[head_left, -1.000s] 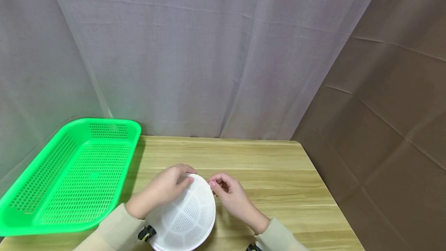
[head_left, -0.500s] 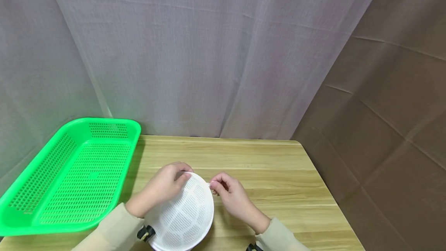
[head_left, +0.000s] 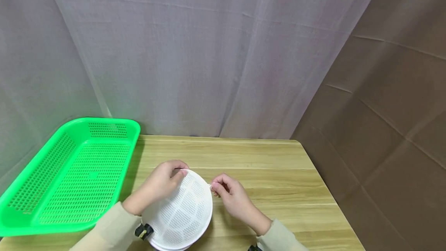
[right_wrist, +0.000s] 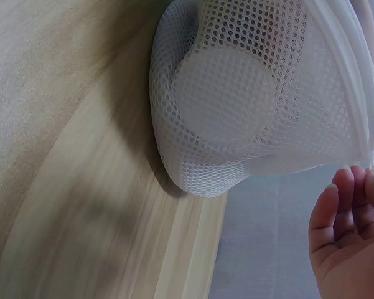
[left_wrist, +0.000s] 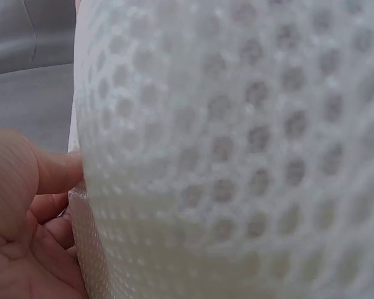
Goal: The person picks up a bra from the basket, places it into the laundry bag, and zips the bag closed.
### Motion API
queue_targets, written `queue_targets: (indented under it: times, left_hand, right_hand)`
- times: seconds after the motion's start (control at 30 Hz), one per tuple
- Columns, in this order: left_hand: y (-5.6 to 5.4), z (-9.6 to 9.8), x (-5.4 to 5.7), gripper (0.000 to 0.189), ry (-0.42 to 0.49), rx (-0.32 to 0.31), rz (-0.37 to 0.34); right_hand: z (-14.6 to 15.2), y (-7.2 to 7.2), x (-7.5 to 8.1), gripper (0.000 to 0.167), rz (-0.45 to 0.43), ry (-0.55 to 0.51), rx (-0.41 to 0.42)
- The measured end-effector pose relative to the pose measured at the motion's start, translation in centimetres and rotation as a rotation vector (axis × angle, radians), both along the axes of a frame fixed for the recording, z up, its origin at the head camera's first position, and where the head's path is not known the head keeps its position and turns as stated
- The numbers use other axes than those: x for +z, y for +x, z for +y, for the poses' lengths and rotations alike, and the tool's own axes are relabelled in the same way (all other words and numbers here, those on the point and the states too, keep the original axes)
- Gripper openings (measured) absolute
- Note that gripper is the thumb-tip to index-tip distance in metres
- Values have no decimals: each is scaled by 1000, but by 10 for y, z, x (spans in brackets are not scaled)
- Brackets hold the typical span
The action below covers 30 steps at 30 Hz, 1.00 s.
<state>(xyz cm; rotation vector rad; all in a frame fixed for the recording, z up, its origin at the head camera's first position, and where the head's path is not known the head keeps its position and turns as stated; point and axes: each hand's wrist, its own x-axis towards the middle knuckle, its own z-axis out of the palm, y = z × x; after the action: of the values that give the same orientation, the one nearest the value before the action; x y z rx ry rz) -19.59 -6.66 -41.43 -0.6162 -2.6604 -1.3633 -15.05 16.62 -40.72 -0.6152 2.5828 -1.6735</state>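
Observation:
A round white mesh laundry bag [head_left: 184,212] stands on the wooden table at the front, its flat top tilted toward the camera. My left hand [head_left: 160,183] grips its upper left edge, thumb over the top. At the bag's right edge my right hand [head_left: 231,196] pinches a small white piece at the seam, which looks like a zipper pull. In the right wrist view a paler disc [right_wrist: 224,93] shows in the bag's mesh side, and the right fingertips meet the seam's end. White mesh fills most of the left wrist view, beside the left thumb [left_wrist: 59,172].
A green perforated plastic basket [head_left: 94,175] stands on the left of the table [head_left: 265,162]. Grey cloth [head_left: 174,69] hangs behind the table, and brown cloth [head_left: 390,127] runs along its right side.
My left hand and the bag have shifted slightly left and up. The right hand stays almost in place, still pinching at the seam, with a little more gap from the bag's edge.

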Motion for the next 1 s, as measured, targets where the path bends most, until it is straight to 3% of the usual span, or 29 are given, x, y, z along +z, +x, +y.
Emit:
queue_targets:
  times: [0.23,0.5,0.73,1.0]
  left_hand:
    - [-2,-6,2,9,18,70,4]
    - [-5,-11,-2,8,22,146,-41]
    - [-5,-13,-1,7,43,137,-28]
    - [-4,-10,1,9,46,89,-44]
  right_hand:
    - [3,2,-2,8,-33,-11,-1]
    - [9,0,-10,7,-48,-28,-16]
    - [5,0,-8,7,-94,-74,2]
    - [1,0,-2,7,-11,-35,-64]
